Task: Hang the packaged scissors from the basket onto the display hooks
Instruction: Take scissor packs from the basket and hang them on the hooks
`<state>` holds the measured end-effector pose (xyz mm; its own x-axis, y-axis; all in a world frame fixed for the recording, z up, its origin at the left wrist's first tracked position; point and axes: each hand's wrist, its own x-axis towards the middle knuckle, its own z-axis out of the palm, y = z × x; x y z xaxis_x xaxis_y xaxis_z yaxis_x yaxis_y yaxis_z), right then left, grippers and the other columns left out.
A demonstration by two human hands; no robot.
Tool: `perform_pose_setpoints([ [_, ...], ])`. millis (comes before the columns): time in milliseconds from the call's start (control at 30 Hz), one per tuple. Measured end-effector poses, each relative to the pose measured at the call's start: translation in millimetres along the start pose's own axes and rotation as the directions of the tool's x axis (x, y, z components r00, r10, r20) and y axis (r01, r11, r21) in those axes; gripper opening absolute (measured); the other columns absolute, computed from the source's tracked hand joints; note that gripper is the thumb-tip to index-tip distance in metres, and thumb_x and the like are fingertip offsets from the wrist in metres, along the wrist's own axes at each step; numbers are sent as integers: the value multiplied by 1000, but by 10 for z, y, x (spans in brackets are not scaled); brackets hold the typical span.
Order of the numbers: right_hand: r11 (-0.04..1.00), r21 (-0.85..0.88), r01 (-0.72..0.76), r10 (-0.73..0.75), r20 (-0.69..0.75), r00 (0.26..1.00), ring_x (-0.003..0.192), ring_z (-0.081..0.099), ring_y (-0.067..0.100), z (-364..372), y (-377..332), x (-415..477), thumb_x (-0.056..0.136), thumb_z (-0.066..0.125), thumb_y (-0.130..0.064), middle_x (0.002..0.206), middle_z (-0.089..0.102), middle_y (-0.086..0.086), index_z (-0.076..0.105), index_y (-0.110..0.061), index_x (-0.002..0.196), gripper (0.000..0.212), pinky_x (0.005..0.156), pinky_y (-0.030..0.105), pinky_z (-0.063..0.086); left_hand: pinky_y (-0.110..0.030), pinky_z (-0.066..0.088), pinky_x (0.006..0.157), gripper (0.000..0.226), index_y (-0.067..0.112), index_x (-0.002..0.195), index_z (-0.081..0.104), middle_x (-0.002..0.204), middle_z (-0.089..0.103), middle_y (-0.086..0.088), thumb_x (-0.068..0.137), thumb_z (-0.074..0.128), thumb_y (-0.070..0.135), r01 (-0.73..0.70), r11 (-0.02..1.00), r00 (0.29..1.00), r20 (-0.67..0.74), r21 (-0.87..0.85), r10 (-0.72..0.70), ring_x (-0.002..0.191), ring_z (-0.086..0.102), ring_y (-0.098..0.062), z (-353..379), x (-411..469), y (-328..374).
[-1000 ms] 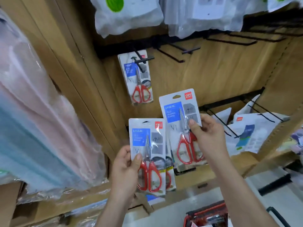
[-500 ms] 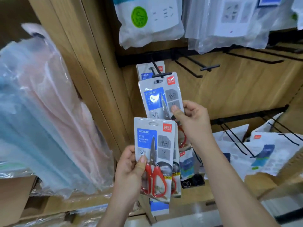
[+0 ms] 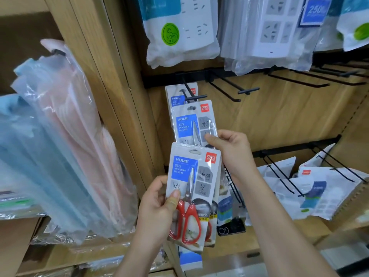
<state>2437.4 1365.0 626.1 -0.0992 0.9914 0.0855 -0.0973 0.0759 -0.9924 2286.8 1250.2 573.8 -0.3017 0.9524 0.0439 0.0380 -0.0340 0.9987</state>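
The left hand (image 3: 157, 212) grips the front scissors pack (image 3: 191, 188) at its lower left edge, thumb pressed on the face. More packs sit stacked behind it. The right hand (image 3: 233, 152) pinches the raised scissors pack (image 3: 187, 124) at its right edge, at 12 o'clock from the front pack. The raised pack's hang hole lies just below the display hook (image 3: 194, 96) tip, at 12 o'clock. A hung scissors pack (image 3: 175, 96) sits on that hook.
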Motion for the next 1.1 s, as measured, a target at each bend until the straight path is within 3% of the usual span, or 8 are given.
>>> perform_pose_setpoints([
  [200, 995, 35, -90, 85, 113, 990, 52, 59, 5, -31, -13, 74, 96, 61, -21, 62, 68, -8, 71, -17, 85, 15, 50, 19, 47, -32, 54, 67, 23, 6, 104, 69, 91, 77, -12, 92, 55, -8, 158, 985, 986, 72, -68, -153, 77, 74, -26, 3, 131, 5],
  [433, 964, -47, -260, 262, 305, 916, 70, 66, 21, -464, 413, -169, 99, 56, -24, 87, 71, 10, 76, -14, 100, 23, 58, 30, 55, -36, 54, 69, 18, 12, 102, 68, 88, 78, -7, 93, 58, -1, 156, 984, 988, 7, -82, -156, 76, 75, -24, 106, 160, -13],
  [567, 985, -70, -160, 172, 211, 962, 62, 72, 20, -419, 443, -106, 95, 61, -22, 86, 77, 6, 76, -8, 90, 21, 44, 21, 46, -32, 56, 62, 16, 11, 103, 66, 84, 78, -1, 94, 59, 0, 98, 994, 989, -109, -48, -102, 69, 73, -15, 101, 203, -50],
  [733, 994, -84, -73, 78, 61, 995, 49, 63, 15, -193, 383, 166, 93, 66, -18, 73, 74, 8, 76, -11, 81, 18, 49, 25, 54, -31, 57, 63, 15, 21, 103, 65, 91, 77, 5, 93, 63, 10, 59, 998, 974, -217, -28, -64, 81, 75, -15, 113, 237, -75],
  [900, 994, -66, -85, 85, -3, 996, 60, 68, 21, -16, 341, 478, 93, 68, -21, 62, 72, 3, 72, -10, 75, 21, 64, 38, 61, -32, 58, 64, 15, 17, 107, 64, 91, 77, 5, 94, 62, 11, 76, 995, 970, -229, -56, -87, 81, 75, -16, 148, 238, -53],
  [967, 990, -104, -98, 98, -3, 995, 77, 70, 20, 16, 372, 531, 92, 67, -36, 81, 74, 1, 72, -9, 105, 30, 82, 50, 59, -32, 59, 62, 14, 17, 107, 63, 91, 77, 4, 95, 62, 11, 80, 993, 967, -236, -88, -99, 80, 76, -18, 166, 243, -40],
  [1033, 956, -247, -156, 165, 16, 986, 121, 58, 22, -79, 396, 461, 84, 56, -66, 138, 58, 1, 34, -18, 150, 84, 106, 53, 45, -31, 59, 60, 13, 19, 106, 62, 90, 77, 4, 95, 61, 11, 78, 990, 967, -234, -116, -103, 79, 76, -18, 189, 253, -25],
  [1100, 943, -265, -199, 229, 85, 970, 139, 41, 22, -220, 372, 219, 77, 46, -82, 159, 31, -6, 9, -41, 154, 95, 113, 53, 36, -36, 60, 65, 13, 20, 106, 61, 92, 77, 4, 95, 61, 12, 78, 988, 970, -220, -136, -107, 81, 76, -19, 225, 274, -4],
])
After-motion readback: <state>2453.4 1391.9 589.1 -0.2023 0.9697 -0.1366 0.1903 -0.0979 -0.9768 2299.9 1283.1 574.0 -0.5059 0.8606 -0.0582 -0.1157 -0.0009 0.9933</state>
